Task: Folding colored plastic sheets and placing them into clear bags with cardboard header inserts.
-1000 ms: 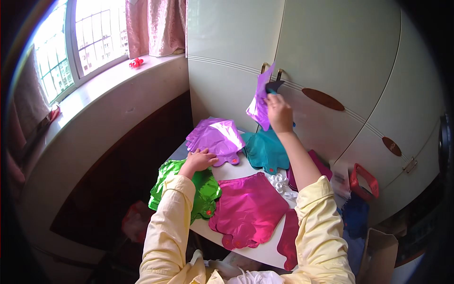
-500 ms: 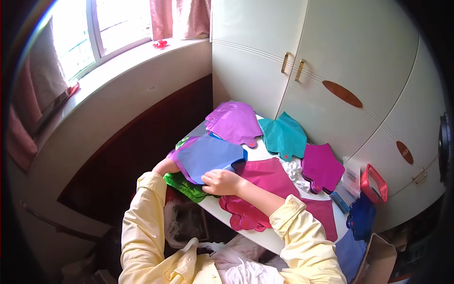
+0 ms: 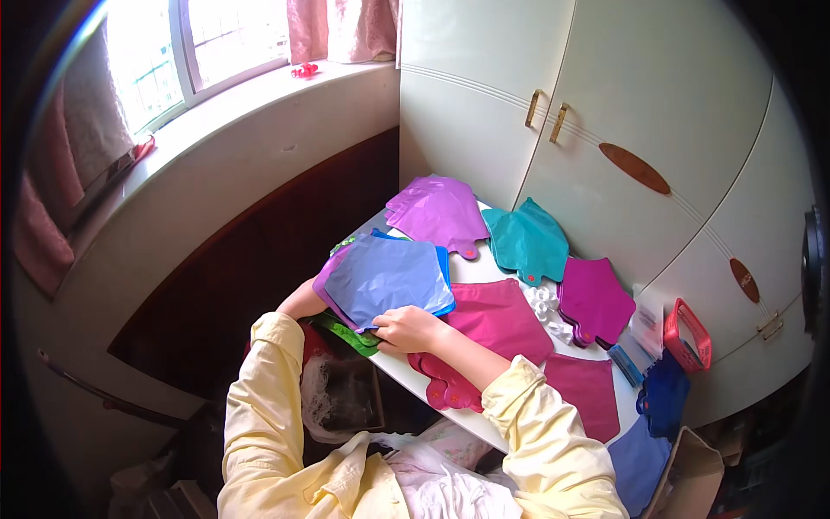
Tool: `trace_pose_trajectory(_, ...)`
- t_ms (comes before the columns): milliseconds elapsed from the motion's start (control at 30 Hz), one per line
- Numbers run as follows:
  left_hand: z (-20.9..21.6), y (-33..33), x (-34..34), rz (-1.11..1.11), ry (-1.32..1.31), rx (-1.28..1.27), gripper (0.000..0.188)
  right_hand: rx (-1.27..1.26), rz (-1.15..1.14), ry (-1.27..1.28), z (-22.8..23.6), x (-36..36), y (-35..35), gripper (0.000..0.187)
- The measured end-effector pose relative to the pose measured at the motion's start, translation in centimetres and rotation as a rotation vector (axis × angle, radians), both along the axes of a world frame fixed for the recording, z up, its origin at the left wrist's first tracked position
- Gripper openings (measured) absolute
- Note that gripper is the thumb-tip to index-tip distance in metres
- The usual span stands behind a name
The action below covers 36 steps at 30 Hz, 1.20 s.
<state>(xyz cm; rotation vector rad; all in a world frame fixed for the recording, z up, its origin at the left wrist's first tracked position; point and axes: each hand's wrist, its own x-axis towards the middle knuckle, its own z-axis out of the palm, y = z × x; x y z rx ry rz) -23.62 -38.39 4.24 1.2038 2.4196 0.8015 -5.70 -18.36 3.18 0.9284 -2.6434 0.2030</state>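
Observation:
A flat, shiny blue foil piece with angled corners (image 3: 385, 277) lies on top of a stack at the table's left end. My right hand (image 3: 408, 329) is closed at its near edge, the fingertips pinching the foil. My left hand (image 3: 301, 300) reaches in at the stack's left side, its fingers hidden behind the foil. A purple foil edge (image 3: 327, 281) shows beside that hand, and green foil (image 3: 350, 336) sticks out below. Under my right forearm lie crimson foil pieces (image 3: 497, 316) with rounded tabs.
Lilac (image 3: 439, 212), teal (image 3: 527, 244) and magenta foil stacks (image 3: 595, 298) line the white table's far side. White curled bits (image 3: 546, 307) sit between them. At right are a red plastic basket (image 3: 687, 333), dark blue foil (image 3: 664, 398) and a cardboard box (image 3: 689, 476). Cabinet doors (image 3: 657, 112) stand behind.
The blue foil piece has settled flatter, with brighter blue edges showing at its right. My right hand stays at its near edge. The whole view has shifted slightly.

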Motion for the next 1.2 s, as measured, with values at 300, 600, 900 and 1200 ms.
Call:
trace_pose_trajectory(300,-2.5,-3.8,3.6,0.131,0.322,0.038,0.044,-0.079,-0.028,0.02,0.4,-0.1,-0.4,0.014)
trace_pose_trajectory(600,-1.5,-3.2,11.3,0.214,0.57,0.408,0.022,-0.337,-0.26,-0.197,0.0,-0.6,-0.2,0.01)
trace_pose_trajectory(900,-2.9,-1.2,13.3,0.074,0.563,0.398,0.014,-0.524,-0.34,-0.322,-0.8,-1.4,-0.1,0.019)
trace_pose_trajectory(1200,-2.7,-0.5,9.0,0.271,0.575,-0.062,0.035,-0.771,-0.307,-0.389,-0.7,-1.6,0.4,0.02)
